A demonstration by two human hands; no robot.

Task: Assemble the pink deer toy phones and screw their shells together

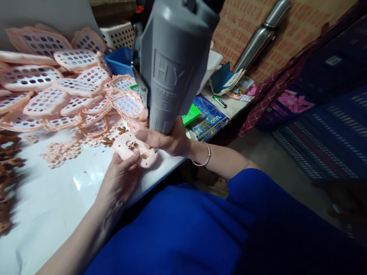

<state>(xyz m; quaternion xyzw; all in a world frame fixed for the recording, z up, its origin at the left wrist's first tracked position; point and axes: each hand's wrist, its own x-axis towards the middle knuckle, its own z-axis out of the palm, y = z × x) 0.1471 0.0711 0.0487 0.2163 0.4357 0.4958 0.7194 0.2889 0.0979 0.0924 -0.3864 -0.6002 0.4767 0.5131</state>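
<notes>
Head view: left hand (122,173) pinches a pale-pink, rounded plastic casing (122,144) between both hands, presumably steadying it; right hand (173,143) grips a grey, tapered driver (177,65) near-upright, apparently for alignment, tip hidden.

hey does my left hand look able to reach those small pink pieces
Probably not while the left hand holds the pink casing; otherwise, nothing visible blocks its way to the small pink pieces.

letters "hy" mark the grey power tool (179,61). reddish printing on the cardboard (233,36) blurs beyond sure reading.
</notes>
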